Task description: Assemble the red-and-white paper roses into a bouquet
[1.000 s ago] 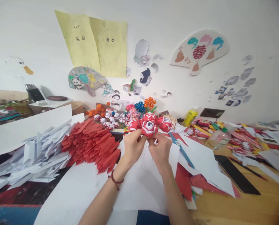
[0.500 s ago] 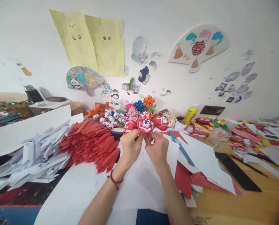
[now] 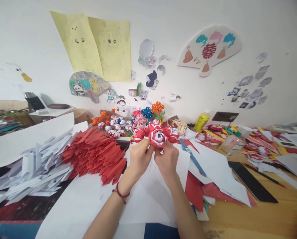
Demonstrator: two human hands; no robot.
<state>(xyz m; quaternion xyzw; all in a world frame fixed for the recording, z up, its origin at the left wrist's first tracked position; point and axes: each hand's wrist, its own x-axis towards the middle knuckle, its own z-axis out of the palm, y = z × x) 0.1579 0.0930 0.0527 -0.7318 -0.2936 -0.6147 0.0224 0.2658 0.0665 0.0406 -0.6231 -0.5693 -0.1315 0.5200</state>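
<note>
A red-and-white folded paper flower [image 3: 157,136] faces me above the white paper, pinched from below between both hands. My left hand [image 3: 140,155] is closed at its lower left side, thumb and forefinger under the petals. On the other side, my right hand [image 3: 166,157] is closed too, fingertips tucked beneath the flower. The exact grip under the petals is hidden. Thin wire-like strands hang between my hands. More red-and-white paper flowers [image 3: 172,132] sit just behind and to either side of the held one.
Left lie a heap of folded red paper pieces [image 3: 96,152] and a heap of white ones [image 3: 36,169]. A blue cutter [image 3: 193,157], white sheets [image 3: 218,172] and a black phone [image 3: 253,182] lie to the right. Behind stand bead flowers [image 3: 148,113] and a yellow bottle [image 3: 202,121].
The held flower has shifted slightly right and down and turned, showing more of its spiral centre. Both hands keep their pinch beneath it. The whole view has shifted a little.
</note>
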